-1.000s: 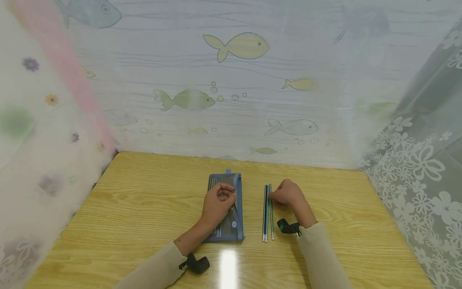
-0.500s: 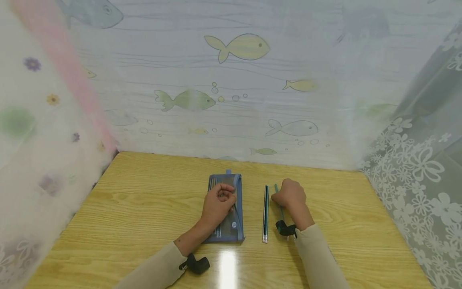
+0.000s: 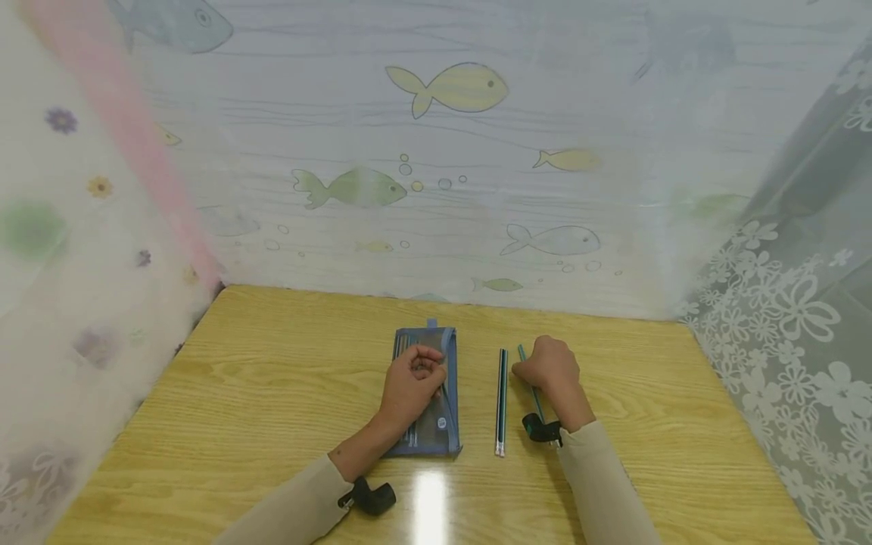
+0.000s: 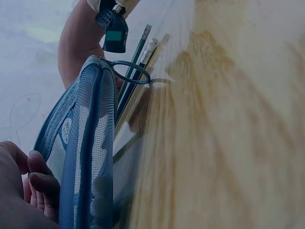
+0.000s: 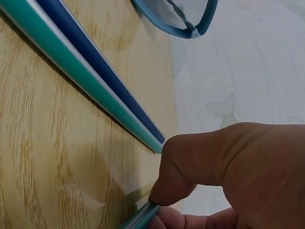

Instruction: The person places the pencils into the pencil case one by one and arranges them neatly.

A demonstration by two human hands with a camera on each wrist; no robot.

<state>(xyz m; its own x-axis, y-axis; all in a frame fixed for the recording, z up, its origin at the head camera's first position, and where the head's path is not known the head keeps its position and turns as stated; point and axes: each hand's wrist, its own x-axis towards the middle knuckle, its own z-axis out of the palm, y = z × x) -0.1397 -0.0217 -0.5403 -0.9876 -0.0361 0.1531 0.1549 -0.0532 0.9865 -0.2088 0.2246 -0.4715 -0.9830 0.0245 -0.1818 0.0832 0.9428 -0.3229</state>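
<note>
A blue mesh pencil case (image 3: 429,425) lies flat on the table, with several thin pencils showing through its left side. My left hand (image 3: 409,387) rests over it, fingers curled, pinching the zip edge on the right; in the left wrist view the fingertips (image 4: 42,181) are against the pencil case (image 4: 93,124). Two striped pencils (image 3: 501,401), one green and one dark blue in the right wrist view, lie side by side to its right. Further right, my right hand (image 3: 550,371) pinches a green pencil (image 3: 538,403) near its far end, apart from the pair.
The wood-grain table (image 3: 286,363) reaches back to a fish-print curtain (image 3: 450,189). A floral sheet (image 3: 88,250) hangs at the left and a lace curtain (image 3: 783,318) at the right. A loop (image 4: 133,71) sticks out from the case's end.
My right hand has drawn one green pencil rightward, away from the other two, and its lower end has swung right. My left hand and the pencil case have stayed put.
</note>
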